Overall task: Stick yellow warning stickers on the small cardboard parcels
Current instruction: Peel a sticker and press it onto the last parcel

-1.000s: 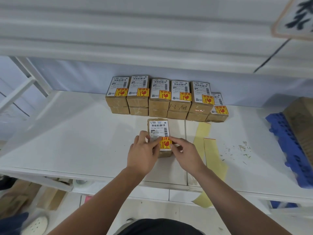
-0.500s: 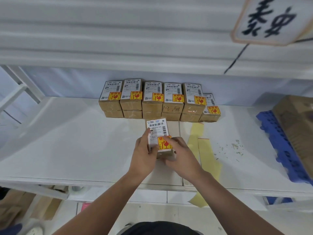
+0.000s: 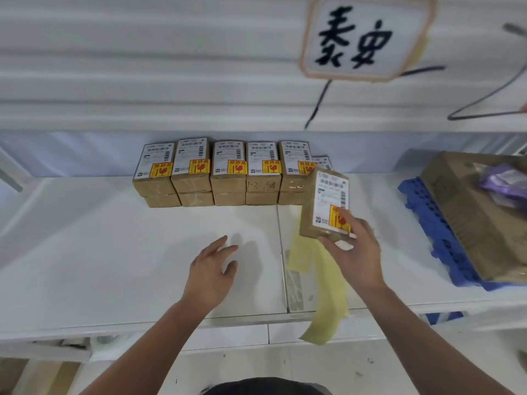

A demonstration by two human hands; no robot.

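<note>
Right hand pinches the stickered parcel; set it square, label up, at the 3 o'clock end of the row; left hand idle, fingers spread

Twelve small brown cardboard parcels — ten in five stacks of two, one half-hidden parcel at the row's right end, and one lifted parcel. Six yellow rectangular warning stickers show: five on stack tops, one on the lifted parcel. Two pale yellow paper strips. One blue plastic pallet, one large brown cardboard box, one purple plastic packet, one white sign bearing two black characters. Two bare hands — left hand, right hand.
</note>
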